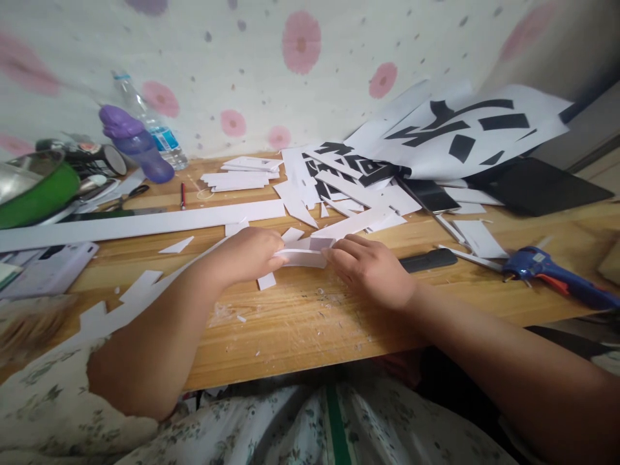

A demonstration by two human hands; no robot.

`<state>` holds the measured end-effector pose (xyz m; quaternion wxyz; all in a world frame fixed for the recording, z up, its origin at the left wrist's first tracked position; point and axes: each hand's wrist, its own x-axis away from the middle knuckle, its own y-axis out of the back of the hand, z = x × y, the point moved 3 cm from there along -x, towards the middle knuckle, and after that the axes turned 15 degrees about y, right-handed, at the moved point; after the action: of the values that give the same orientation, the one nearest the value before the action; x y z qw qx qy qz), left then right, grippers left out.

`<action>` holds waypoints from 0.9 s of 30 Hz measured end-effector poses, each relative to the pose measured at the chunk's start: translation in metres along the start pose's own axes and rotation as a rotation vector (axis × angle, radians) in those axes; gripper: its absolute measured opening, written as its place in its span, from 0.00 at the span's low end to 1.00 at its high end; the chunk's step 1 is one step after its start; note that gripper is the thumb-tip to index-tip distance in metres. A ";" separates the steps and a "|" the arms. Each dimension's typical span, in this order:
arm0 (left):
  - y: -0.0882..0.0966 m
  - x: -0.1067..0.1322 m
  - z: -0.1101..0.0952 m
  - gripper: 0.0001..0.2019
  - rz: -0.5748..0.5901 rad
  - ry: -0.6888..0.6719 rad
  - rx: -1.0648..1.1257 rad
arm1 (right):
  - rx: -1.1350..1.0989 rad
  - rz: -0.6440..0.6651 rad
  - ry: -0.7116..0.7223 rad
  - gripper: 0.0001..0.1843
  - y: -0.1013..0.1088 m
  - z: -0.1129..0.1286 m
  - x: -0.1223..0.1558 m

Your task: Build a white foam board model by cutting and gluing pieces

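Between my two hands is a small white foam-board piece (pixel 304 258) with raised sides, held just above the wooden table. My left hand (pixel 252 256) grips its left end, fingers closed on the edge. At the other end my right hand (pixel 371 268) pinches the right edge, thumb and fingers pressed together. A longer white strip (pixel 356 223) lies right behind the piece; whether it is joined on cannot be made out. A small white scrap (pixel 266 281) rests below the held piece. Close to my right hand lies a black-handled cutter (pixel 429 260).
A blue hot glue gun (pixel 537 265) lies at the right. Printed black-and-white sheets (pixel 465 139) and board offcuts pile up at the back. A long white strip (pixel 145 223) crosses the left side. A purple bottle (pixel 140 152), a water bottle (pixel 167 142) and a green bowl (pixel 41 194) stand back left.
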<state>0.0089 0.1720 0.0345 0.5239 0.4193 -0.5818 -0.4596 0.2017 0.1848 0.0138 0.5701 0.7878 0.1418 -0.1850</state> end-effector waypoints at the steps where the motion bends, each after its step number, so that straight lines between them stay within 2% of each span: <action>1: -0.001 0.000 -0.001 0.14 -0.005 -0.003 0.003 | -0.001 -0.008 0.000 0.08 0.000 0.000 0.000; 9: -0.004 -0.001 -0.002 0.15 0.013 0.115 -0.006 | 0.007 -0.053 -0.013 0.09 -0.004 0.001 0.002; 15: -0.006 0.000 -0.001 0.15 0.022 0.125 -0.003 | 0.008 -0.045 -0.026 0.09 -0.006 0.001 0.002; 22: -0.009 -0.004 0.005 0.19 0.027 0.069 0.035 | 0.030 -0.056 -0.019 0.10 -0.004 0.002 0.001; 27: -0.008 -0.003 0.004 0.19 0.065 0.074 0.066 | 0.021 -0.063 -0.012 0.10 -0.004 0.002 0.000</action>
<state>0.0054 0.1737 0.0259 0.5457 0.4337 -0.5902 -0.4071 0.2001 0.1837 0.0101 0.5567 0.7877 0.1611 -0.2090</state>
